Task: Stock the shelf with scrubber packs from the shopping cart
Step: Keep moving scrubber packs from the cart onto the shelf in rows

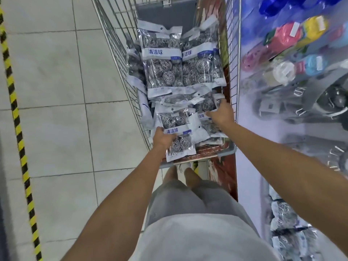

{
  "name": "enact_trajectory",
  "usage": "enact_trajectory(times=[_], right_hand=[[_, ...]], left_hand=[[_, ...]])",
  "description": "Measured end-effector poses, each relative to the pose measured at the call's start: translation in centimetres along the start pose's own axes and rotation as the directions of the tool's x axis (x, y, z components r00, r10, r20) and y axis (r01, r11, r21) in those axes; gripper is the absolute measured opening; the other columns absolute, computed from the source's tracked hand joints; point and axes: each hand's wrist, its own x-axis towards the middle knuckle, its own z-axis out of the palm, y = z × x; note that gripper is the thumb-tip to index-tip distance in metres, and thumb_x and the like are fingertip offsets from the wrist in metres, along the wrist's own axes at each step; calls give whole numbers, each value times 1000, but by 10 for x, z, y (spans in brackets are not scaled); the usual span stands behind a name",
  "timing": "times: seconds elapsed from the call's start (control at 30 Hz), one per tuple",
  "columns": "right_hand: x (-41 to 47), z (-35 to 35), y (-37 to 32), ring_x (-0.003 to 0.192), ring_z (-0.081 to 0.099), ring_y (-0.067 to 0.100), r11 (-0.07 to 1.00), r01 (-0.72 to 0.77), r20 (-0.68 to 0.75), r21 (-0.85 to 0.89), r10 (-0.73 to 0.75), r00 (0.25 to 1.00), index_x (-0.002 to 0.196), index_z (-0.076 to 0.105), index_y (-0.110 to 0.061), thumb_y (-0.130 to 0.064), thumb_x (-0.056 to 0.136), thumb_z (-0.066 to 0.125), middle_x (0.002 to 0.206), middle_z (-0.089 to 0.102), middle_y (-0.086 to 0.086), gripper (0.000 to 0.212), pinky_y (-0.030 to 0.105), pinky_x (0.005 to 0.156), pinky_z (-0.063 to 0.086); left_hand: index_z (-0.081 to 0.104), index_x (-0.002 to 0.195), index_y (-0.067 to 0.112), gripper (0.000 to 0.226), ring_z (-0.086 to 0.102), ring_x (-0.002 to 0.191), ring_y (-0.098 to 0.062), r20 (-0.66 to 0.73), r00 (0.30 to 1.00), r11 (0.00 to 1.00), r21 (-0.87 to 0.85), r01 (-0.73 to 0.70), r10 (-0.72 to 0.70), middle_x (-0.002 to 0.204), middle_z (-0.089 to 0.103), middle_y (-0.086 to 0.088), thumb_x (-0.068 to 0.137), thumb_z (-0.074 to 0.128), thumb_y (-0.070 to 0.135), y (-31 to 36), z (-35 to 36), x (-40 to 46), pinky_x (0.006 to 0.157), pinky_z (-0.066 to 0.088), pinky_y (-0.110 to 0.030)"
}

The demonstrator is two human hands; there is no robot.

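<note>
Where the wire shopping cart (pixel 120 59) stands beside the shelf (pixel 282 95), it holds a heap of scrubber packs (pixel 163 59) — steel-wool balls in clear bags. At its near end, the left hand (pixel 162 137) grips one pack (pixel 177 134) by its edge; the right hand (pixel 222 112) — fingers curled — clasps another pack (pixel 207 105) in the heap.

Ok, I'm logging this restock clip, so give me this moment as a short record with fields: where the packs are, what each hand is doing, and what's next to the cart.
cart: wire, holds many scrubber packs
left hand: grips near pack at the cart's near end
right hand: grips another pack on the cart's right side
shelf: to the right of the cart, blurred, colourful goods hanging
floor: pale tiles, yellow-black striped tape at left
</note>
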Motion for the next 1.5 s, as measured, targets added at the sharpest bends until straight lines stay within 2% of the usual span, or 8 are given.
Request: enact_trajectory(times=[0.47,0.63,0.83,0.97,1.1,1.27,1.37,1.5], right_hand=[[-46,-12,22,99,63,20,918,18,-40,396,-3,999,136,53,-24,-18,92,71,113,66,-2,48,30,83,50],[-88,-33,56,106,65,20,822,29,-103,569,36,994,129,55,-20,-16,92,69,121,67,-1,39,28,80,54],[-144,-54,105,87,68,15,550,-5,-85,835,138,987,125,58,-21,-9,95,68,110,70,-1,34,23,66,58],[-180,-53,151,97,68,23,326,-28,-55,945,243,969,124,57,-24,-17,91,74,121,72,6,37,30,74,56],[-227,-48,208,134,50,25,131,-40,-9,991,352,936,146,47,-20,-23,91,75,148,52,0,62,49,116,37],[-284,-19,294,122,58,31,-111,-91,132,990,451,883,137,47,-23,-47,62,93,144,56,11,91,45,97,49],[-318,-4,334,85,61,21,-261,-48,186,964,533,825,131,46,-20,-30,83,82,112,64,8,60,34,65,53],[-346,22,384,118,62,34,-361,8,236,933,627,743,147,43,-23,-48,55,96,136,61,11,108,57,101,51]], left_hand=[[46,148,19,75,64,116,-24,169,985,911,-404,84,-15,140,62,-5,82,82,7,-7,-12,-23,71,60,-38],[50,142,24,72,68,116,-34,214,975,922,-385,33,55,138,66,-10,79,83,9,-14,-20,-47,86,60,-59],[34,153,28,72,70,80,-12,285,952,974,-221,-49,113,117,63,-4,95,70,5,-5,-17,-112,70,61,-44],[49,141,22,52,68,53,-13,318,928,975,-165,-146,193,129,57,-41,97,64,-1,1,-2,-164,46,55,-33],[56,118,29,39,76,74,-22,414,885,976,-140,-169,213,125,68,-24,95,66,-2,-19,24,-187,62,62,-46],[24,161,27,117,67,118,-35,487,848,966,29,-256,210,143,57,-28,69,95,26,-47,76,-202,89,58,-51],[39,152,26,106,64,124,-37,576,795,951,95,-293,187,146,58,-19,64,98,33,-61,110,-213,100,51,-67],[44,150,34,97,60,131,-33,621,756,892,198,-406,207,148,58,-7,66,94,34,-69,162,-214,106,50,-61]])
